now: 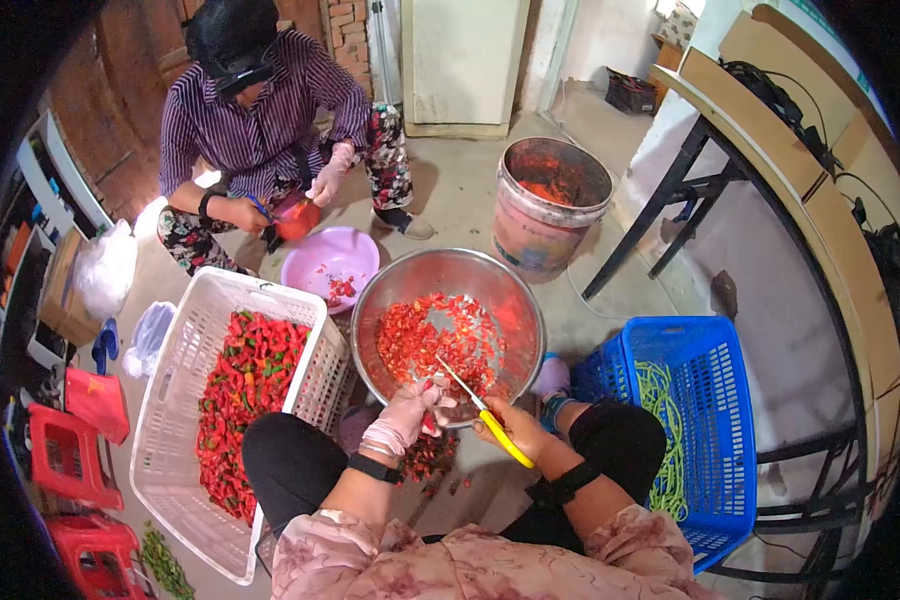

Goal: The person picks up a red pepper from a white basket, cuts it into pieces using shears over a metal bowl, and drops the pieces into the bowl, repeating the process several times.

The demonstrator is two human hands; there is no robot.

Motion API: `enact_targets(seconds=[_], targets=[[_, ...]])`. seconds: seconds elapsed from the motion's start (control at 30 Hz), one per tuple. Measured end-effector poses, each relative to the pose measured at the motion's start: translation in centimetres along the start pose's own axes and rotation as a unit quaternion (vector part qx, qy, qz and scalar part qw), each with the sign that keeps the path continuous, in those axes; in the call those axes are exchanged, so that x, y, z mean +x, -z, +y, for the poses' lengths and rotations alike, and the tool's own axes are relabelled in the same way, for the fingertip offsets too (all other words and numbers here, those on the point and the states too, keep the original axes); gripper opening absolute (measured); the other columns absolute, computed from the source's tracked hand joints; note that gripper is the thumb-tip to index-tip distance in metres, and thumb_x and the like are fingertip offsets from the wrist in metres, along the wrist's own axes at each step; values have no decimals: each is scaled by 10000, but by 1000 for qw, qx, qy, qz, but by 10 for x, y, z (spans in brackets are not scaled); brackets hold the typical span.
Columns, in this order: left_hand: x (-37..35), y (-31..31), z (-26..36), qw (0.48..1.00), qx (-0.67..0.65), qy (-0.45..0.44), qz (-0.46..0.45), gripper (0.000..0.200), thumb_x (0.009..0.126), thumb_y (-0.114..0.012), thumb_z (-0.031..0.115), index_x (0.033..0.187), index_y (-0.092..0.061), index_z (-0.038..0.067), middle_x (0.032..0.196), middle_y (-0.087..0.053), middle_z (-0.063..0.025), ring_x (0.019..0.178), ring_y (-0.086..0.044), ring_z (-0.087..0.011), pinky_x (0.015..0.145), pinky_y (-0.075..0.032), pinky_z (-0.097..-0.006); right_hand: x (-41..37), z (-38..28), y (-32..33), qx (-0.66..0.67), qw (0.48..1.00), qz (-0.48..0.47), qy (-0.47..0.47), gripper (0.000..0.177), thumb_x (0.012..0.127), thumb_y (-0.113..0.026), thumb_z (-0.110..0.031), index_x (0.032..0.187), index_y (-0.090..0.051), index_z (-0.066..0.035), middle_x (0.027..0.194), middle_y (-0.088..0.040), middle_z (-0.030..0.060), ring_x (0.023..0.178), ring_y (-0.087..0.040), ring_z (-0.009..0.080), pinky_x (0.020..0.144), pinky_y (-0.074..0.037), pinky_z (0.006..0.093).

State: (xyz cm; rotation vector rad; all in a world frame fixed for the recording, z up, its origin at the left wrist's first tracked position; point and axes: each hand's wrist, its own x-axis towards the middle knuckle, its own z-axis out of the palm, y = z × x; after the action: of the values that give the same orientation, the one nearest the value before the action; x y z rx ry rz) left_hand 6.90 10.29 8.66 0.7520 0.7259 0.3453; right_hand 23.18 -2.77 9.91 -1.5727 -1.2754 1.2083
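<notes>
My left hand (402,418), in a pale glove, pinches a red chili (429,423) at the near rim of a large steel bowl (410,275). The bowl holds a heap of cut red chili pieces (438,338). My right hand (515,426) grips yellow-handled scissors (485,412), their blades pointing up-left over the bowl toward the chili. Red scraps (432,457) lie on the floor between my knees.
A white crate (185,340) of whole red chilies stands at my left, a blue crate (715,400) with green beans at my right. Across the bowl a seated person cuts chilies over a pink basin (320,262). A bucket (550,205), red stools (70,455) and a table (770,130) surround us.
</notes>
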Motion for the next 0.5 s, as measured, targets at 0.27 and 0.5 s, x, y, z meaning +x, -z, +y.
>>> enact_targets(seconds=[0.27, 0.5], targets=[[1, 6, 4, 998, 43, 23, -34, 120, 871, -497, 182, 871, -510, 62, 669, -539, -47, 360, -379, -87, 300, -293, -223, -6, -14, 4, 2, 999, -23, 33, 371, 826, -588, -253, 1064, -430, -16, 778, -460, 26, 729, -438, 97, 658, -390, 256], [-3, 1, 9, 992, 96, 64, -48, 101, 868, -497, 159, 851, -504, 59, 626, -499, -18, 374, -360, -74, 306, -263, -191, -8, -25, 2, -39, 999, -37, 2, 397, 805, -614, -281, 1054, -451, -20, 806, -529, 64, 726, -476, 124, 662, -411, 282]])
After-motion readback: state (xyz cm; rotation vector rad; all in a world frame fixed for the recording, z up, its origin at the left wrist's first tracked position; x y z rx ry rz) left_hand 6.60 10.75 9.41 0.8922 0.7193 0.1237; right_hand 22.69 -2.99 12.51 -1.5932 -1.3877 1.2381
